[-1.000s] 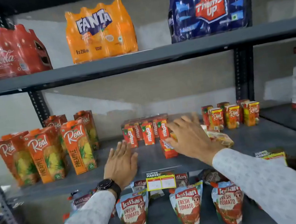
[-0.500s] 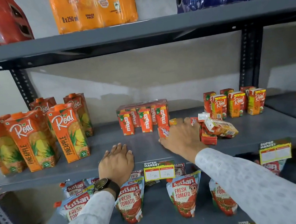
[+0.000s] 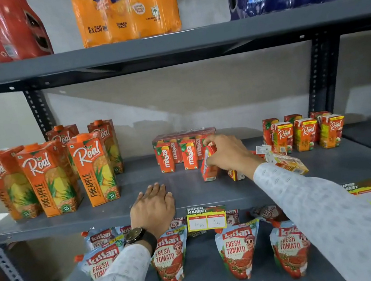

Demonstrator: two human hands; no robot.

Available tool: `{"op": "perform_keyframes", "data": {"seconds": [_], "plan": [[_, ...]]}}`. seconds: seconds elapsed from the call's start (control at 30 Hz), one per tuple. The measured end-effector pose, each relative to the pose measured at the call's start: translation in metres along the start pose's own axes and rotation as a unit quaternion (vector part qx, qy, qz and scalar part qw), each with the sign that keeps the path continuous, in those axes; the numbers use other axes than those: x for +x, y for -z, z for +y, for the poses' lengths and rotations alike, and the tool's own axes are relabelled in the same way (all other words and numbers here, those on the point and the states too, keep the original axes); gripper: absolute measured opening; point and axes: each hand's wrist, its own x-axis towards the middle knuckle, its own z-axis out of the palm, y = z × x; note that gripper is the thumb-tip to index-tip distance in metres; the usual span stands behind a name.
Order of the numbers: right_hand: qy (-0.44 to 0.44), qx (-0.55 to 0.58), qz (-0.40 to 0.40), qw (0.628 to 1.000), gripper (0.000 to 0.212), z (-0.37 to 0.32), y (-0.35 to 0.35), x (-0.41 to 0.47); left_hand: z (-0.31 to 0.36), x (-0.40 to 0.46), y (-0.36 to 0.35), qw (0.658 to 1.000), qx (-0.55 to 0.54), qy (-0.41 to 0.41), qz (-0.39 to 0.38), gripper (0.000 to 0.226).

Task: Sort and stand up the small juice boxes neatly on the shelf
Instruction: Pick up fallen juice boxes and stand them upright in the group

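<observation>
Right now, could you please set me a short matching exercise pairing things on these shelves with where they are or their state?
Things:
1. left hand
2. right hand
3. pineapple cartons
4. tomato pouches

Descriptions:
A. standing at the left of the middle shelf
B. on the lower shelf
C. flat on the shelf edge
D. gripping a small tilted juice box

Pairs: 1-C, 2-D, 3-A, 4-B

Right hand [image 3: 227, 155]: grips a tilted small juice box [image 3: 209, 168]
Left hand [image 3: 152, 208]: flat on the shelf [image 3: 138, 186] edge
</observation>
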Motion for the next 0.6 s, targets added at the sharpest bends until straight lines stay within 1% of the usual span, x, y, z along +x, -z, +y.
{"op": "perform_keyframes", "data": {"seconds": [0.07,0.13,0.23,0.3,0.37,0.43,0.5,0.53,0.6], "plan": [[0.012,0.045,-0.009,0.999,0.057,-0.001,-0.004,0.006,0.0,0.0,0.0,1.0,0.002,0.003,-0.002,0.068],[0.014,0.073,-0.001,0.997,0.057,0.003,-0.015,0.01,0.001,-0.001,0.0,1.0,0.002,0.002,0.001,0.069],[0.019,0.08,0.028,0.996,0.048,0.012,-0.031,0.013,0.0,-0.001,0.0,1.0,-0.005,-0.001,0.006,0.075],[0.023,0.104,0.032,0.994,0.045,0.016,-0.036,0.014,0.0,0.0,0.0,1.0,-0.004,0.001,0.006,0.071],[0.034,0.116,0.043,0.992,0.048,0.019,-0.04,0.013,0.001,0.0,0.0,1.0,-0.003,0.005,0.004,0.068],[0.044,0.096,0.116,0.988,0.055,0.02,-0.05,0.008,0.001,-0.001,0.0,1.0,-0.002,0.006,0.006,0.068],[0.032,0.105,0.21,0.971,0.056,0.018,-0.065,-0.002,0.001,-0.001,0.0,1.0,-0.003,0.007,0.007,0.068],[0.022,0.118,0.238,0.964,0.057,0.015,-0.074,-0.009,0.001,-0.001,0.0,1.0,-0.004,0.008,0.007,0.068],[0.006,0.128,0.244,0.961,0.071,0.011,-0.094,-0.018,0.001,0.0,0.0,1.0,-0.002,0.008,0.008,0.07]]}}
